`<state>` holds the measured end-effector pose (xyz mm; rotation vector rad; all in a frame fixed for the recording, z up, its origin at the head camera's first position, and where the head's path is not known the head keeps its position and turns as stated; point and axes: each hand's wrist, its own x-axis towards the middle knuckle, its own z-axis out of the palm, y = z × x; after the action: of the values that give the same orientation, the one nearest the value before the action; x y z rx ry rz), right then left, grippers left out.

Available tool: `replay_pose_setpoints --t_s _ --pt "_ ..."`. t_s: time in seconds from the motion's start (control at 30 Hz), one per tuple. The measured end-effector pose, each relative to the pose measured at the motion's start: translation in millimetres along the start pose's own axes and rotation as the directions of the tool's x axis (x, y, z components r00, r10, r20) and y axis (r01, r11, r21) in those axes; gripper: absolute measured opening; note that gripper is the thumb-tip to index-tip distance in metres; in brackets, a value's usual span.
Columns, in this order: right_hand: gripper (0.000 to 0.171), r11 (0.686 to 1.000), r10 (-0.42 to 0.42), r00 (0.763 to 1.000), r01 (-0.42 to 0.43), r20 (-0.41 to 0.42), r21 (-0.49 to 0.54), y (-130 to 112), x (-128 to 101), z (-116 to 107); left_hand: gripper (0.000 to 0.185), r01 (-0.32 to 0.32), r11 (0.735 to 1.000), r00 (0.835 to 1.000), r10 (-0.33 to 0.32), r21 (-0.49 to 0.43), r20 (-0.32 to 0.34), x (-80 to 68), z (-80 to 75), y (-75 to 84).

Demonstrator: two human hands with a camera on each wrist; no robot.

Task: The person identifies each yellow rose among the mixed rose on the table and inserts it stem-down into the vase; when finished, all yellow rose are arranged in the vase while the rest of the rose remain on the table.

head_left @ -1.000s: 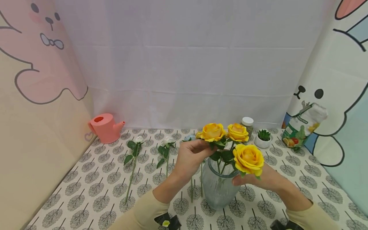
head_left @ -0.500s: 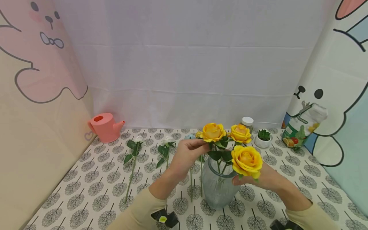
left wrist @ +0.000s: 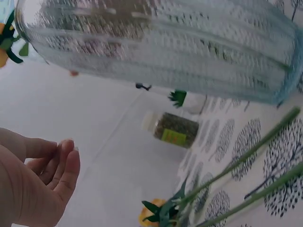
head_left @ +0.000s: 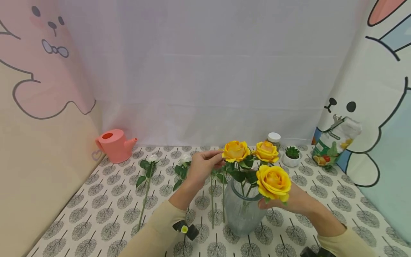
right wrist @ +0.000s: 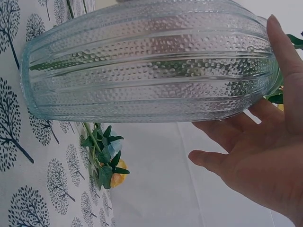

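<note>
A ribbed clear glass vase stands on the tree-patterned tablecloth and holds three yellow roses. My left hand hovers just left of the rear-left rose, its fingertips close to the petals. In the left wrist view the left hand has loosely curled fingers and holds nothing. My right hand rests against the vase's right side, under the front rose. In the right wrist view the thumb lies along the vase and the fingers are spread and relaxed.
Two white roses and bare green stems lie on the cloth left of the vase. At the back stand a pink watering can, a white-lidded jar, a small potted succulent and a printed pouch. Cloth walls close in three sides.
My left hand has drawn back to the left and up, from under the rear-left rose's leaves to beside its bloom. The right hand stays against the vase.
</note>
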<state>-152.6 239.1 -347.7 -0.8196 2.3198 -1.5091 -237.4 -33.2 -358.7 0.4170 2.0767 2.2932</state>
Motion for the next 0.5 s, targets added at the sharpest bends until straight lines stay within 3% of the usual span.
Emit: replay_pose_setpoints --t_s 0.17,0.33,0.43,0.5 --pt "0.039 0.999 -0.037 0.999 0.037 0.017 0.015 2.0 -2.5 2.2 0.022 0.027 0.992 0.997 -0.017 0.126 -0.080 24.7 -5.2 -27.2" --pt "0.035 0.997 -0.078 0.997 0.078 0.024 0.022 2.0 -5.0 1.7 0.019 0.064 0.957 0.993 -0.032 0.282 -0.117 43.6 -2.0 -46.1" --pt "0.037 0.998 -0.061 0.998 0.060 0.016 0.011 1.3 -5.0 1.0 0.019 0.063 0.904 0.995 -0.024 0.423 -0.097 51.1 1.8 -54.1" --pt "0.041 0.999 -0.037 0.999 0.037 0.001 -0.007 0.6 -3.8 0.8 0.019 0.044 0.847 0.997 -0.001 0.529 -0.082 54.7 3.6 -58.3"
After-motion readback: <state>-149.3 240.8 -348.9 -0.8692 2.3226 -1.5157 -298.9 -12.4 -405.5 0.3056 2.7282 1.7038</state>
